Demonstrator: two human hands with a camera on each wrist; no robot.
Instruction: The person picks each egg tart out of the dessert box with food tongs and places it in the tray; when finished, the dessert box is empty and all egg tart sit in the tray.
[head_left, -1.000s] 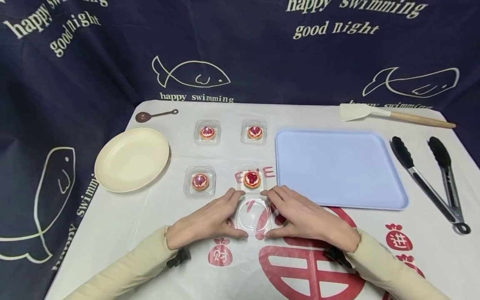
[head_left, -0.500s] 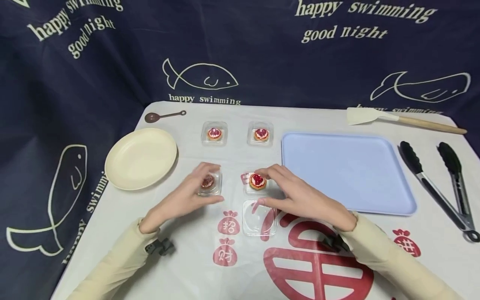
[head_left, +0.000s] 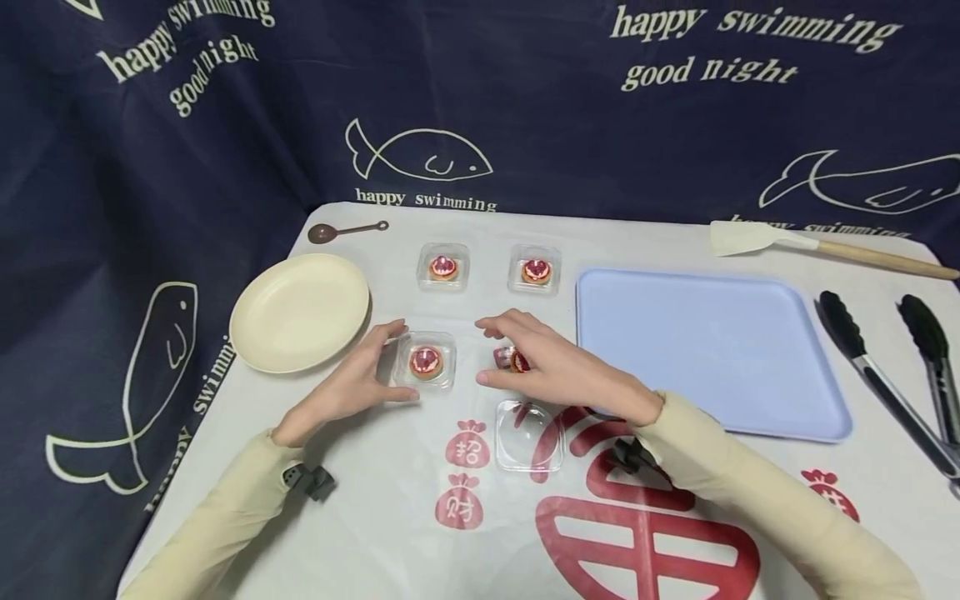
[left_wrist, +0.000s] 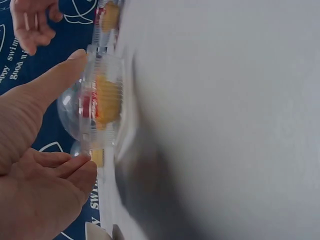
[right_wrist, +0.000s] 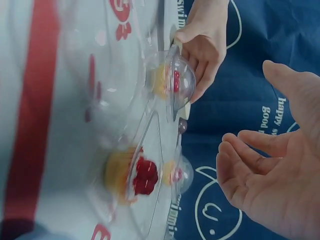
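The left grip (head_left: 341,387), a bare hand, is spread wide with thumb and fingers parted, straddling the left side of a lidded clear box (head_left: 449,367) that holds a small tart (head_left: 426,362). Whether its tips touch the plastic is hard to make out. The right grip (head_left: 558,367) hangs with fingers parted and holding nothing, over an uncovered tart (right_wrist: 143,175); from the head it hides most of that tart and its clear base, and in the right wrist view the base is blurred. An open clear lid (head_left: 529,436) lies nearer the person; how it joins the base is hidden. A second ago both hands were at this lid. Half a second ago the left grip covered part of the lidded tart, which now shows whole, while the right grip has moved further over the other.

Further back are two more boxed tarts, the back-left one (head_left: 443,267) and the back-right one (head_left: 536,271). Left lie a cream plate (head_left: 300,312) and a brown spoon (head_left: 324,232); right, a blue tray (head_left: 712,350), a spatula (head_left: 888,258) and tongs (head_left: 895,400). The head view has shifted, so the tongs, earlier whole, are cut by the right edge of the counter (head_left: 360,533) view.
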